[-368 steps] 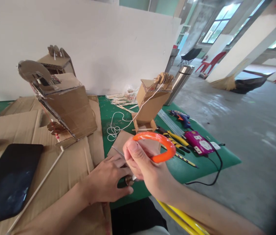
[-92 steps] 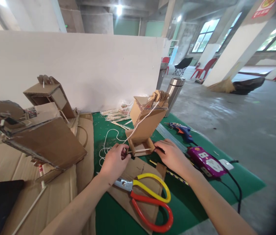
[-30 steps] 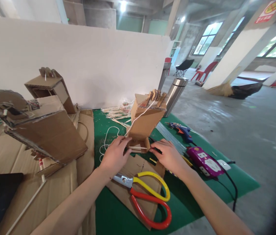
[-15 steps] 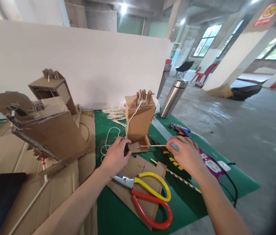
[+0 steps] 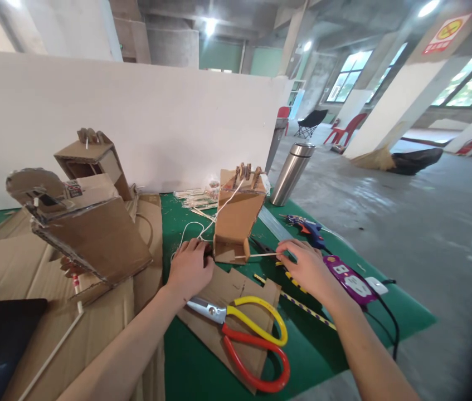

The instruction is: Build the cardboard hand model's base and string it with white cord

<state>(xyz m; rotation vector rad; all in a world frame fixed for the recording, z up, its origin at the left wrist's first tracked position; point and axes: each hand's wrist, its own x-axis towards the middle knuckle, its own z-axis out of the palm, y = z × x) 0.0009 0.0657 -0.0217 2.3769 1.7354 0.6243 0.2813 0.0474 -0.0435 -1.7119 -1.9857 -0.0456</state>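
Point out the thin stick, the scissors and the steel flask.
Thin stick (image 5: 264,255): head view, on the middle of its length.
Scissors (image 5: 239,335): head view, on the upper bar of the red handle.
Steel flask (image 5: 291,175): head view, on the middle of its body.

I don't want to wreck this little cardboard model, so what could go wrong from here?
The thin stick running from your right hand into the model might bend or snap if pushed at an angle. The loose string behind your left hand could snag and tug the model. The scissors lie with their metal end by your left wrist, so a careless move might scratch it.
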